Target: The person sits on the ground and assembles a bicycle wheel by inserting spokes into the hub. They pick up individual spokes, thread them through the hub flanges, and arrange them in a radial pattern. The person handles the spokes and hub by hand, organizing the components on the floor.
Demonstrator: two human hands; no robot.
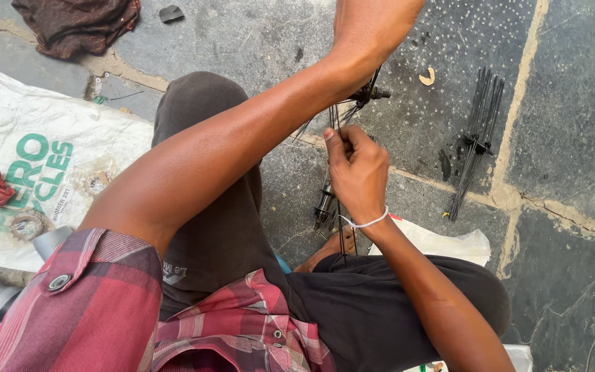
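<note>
Spokes [339, 207] run thin and black through the right hand [358, 172], fingers pinched tight on them just below the left hand [366, 31]. That left hand is clamped over the wheel hub [366, 95], spokes fanning out beneath it. Off to the right of both hands, a loose bundle of spokes [476, 138] lies on the stone floor [573, 103].

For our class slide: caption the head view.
Seated person's left hand steadies a wheel hub; right hand pinches a spoke.
</note>
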